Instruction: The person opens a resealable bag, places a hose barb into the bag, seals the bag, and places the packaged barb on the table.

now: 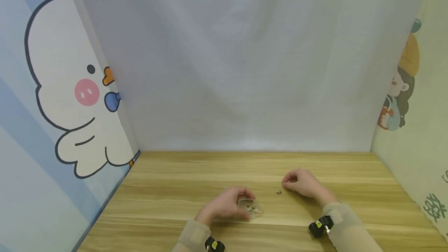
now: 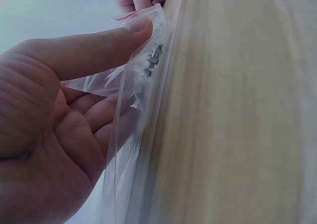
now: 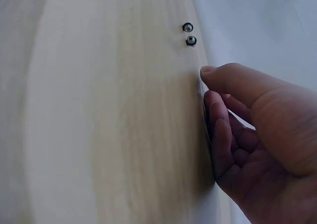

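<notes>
My left hand [image 1: 227, 204] holds a small clear zip bag [image 1: 258, 207] low over the table, its thumb laid across the plastic. Several small metal pieces [image 2: 153, 60] lie inside the bag, and a red line runs along its mouth in the left wrist view. On the table to the right of the bag sit two tiny dark metal pieces [image 3: 190, 39], screw-like but too small to name surely. Just beyond them, my right hand [image 1: 303, 184] is at the tabletop with loosely bent fingers. Thumb and forefinger stand slightly apart in the right wrist view, with nothing visible between them.
The wood-grain table [image 1: 168, 182] runs back to a pale grey curtain [image 1: 227, 69]. A cartoon-printed panel [image 1: 59, 88] borders it on the left, and another printed panel [image 1: 416, 147] on the right. Each wrist carries a small black camera [image 1: 320, 226].
</notes>
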Tool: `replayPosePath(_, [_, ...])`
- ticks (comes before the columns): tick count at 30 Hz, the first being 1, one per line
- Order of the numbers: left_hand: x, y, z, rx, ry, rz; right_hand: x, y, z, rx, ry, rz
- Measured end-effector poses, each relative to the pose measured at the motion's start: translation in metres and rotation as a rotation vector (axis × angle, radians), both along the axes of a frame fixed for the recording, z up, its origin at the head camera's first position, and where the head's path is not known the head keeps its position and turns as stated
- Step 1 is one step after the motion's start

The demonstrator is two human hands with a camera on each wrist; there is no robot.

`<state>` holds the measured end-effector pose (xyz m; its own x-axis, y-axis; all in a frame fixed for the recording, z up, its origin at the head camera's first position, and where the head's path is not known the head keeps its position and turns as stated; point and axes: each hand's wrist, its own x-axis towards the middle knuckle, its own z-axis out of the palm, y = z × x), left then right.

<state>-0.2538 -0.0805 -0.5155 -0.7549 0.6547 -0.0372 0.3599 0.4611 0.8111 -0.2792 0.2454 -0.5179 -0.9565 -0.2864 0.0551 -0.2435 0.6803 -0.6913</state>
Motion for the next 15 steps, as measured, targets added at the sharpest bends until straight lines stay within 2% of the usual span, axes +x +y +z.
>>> replayPosePath(15, [0.0006, -0.0001, -0.0003, 0.005, -0.005, 0.003, 0.0021, 0.0021, -0.0001, -0.043, -0.017, -0.014])
